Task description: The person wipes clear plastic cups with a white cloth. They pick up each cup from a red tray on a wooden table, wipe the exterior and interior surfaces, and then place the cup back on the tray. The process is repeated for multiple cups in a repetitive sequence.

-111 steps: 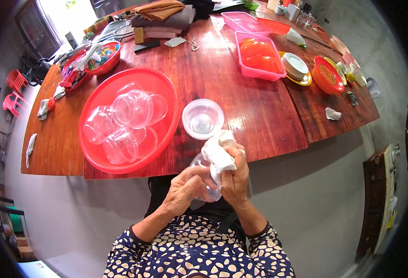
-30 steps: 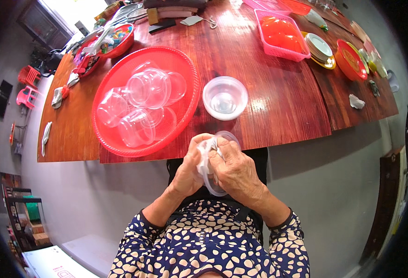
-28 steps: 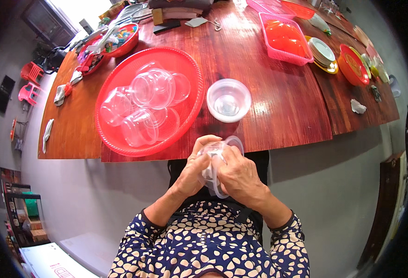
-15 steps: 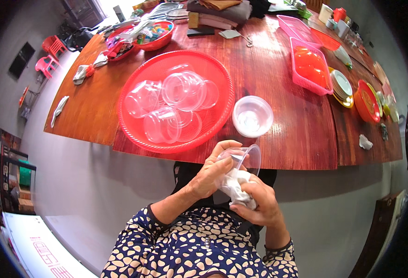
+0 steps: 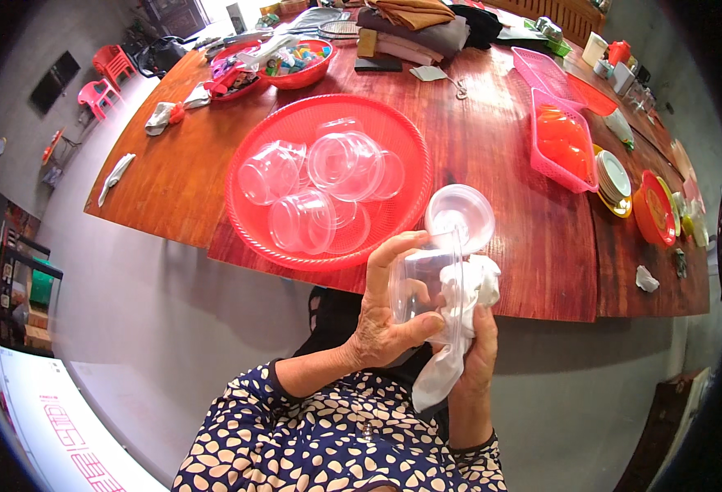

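Note:
My left hand (image 5: 381, 316) grips a clear plastic bowl (image 5: 408, 275), fingers and thumb around its side, with the rim turned to the right. A crumpled white cloth (image 5: 480, 283) is pressed against the bowl's open side by my right hand (image 5: 481, 353), whose fingers are mostly hidden behind it. One end of the cloth hangs down below the bowl. Just beyond my hands, a short stack of clear bowls (image 5: 477, 215) stands on the table. To its left, several more clear bowls (image 5: 346, 164) lie in a large round red tray (image 5: 242, 234), some tipped on their sides.
The wooden table (image 5: 541, 271) ends just in front of me. Red baskets (image 5: 299, 78) of small items sit far left, folded cloths (image 5: 414, 37) at the back. At right are a pink basket (image 5: 578, 176), stacked plates (image 5: 615, 176) and an orange bowl (image 5: 649, 217).
Both hands have lifted the bowl and cloth up and forward, over the table's edge. The bowl's rim now faces right, and the cloth is spread more, with an end hanging. The view has shifted slightly.

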